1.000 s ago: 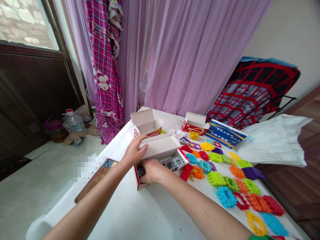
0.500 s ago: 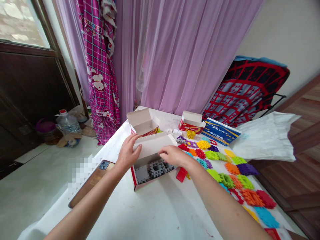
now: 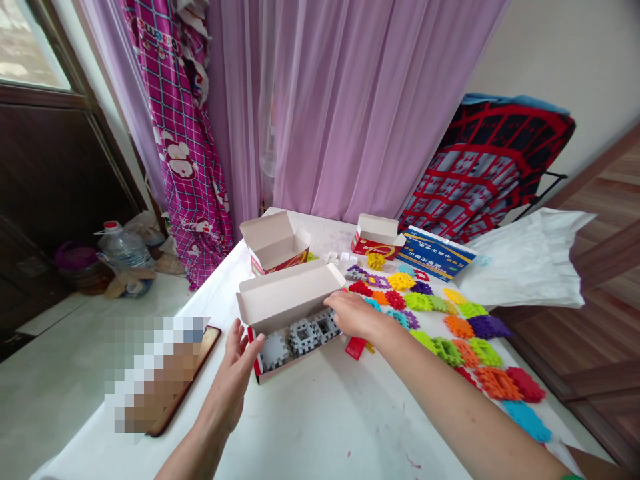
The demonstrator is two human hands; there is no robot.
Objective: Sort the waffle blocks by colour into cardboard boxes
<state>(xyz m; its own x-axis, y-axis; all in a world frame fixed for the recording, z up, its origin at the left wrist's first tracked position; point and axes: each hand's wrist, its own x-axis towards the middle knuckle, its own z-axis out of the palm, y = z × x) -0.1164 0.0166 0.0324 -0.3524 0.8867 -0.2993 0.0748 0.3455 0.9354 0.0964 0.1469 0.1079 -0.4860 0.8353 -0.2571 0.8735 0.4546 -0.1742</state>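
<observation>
An open cardboard box (image 3: 285,293) with red ends lies on the white table, its lid tilted up and back. Grey interlocking blocks (image 3: 313,333) sit in a row inside it. My left hand (image 3: 235,363) is beside the box's left end, fingers spread, with nothing in it. At the right end, my right hand (image 3: 353,313) has its fingers drawn together on the box's edge; the thumb is partly hidden. Just under that wrist lies a red flat piece (image 3: 355,348).
Many coloured interlocking pieces (image 3: 445,353) cover the table's right side. Behind stand an open red-and-white box (image 3: 280,257), a smaller red box (image 3: 377,243) and a blue box (image 3: 437,255). A phone (image 3: 200,373), partly pixelated, lies at the left edge; a white bag (image 3: 525,267) at the right.
My left hand has come off the lid and moved down and toward me, beside the left end. My right hand has shifted to the right end. The lid leans further back, showing more grey blocks.
</observation>
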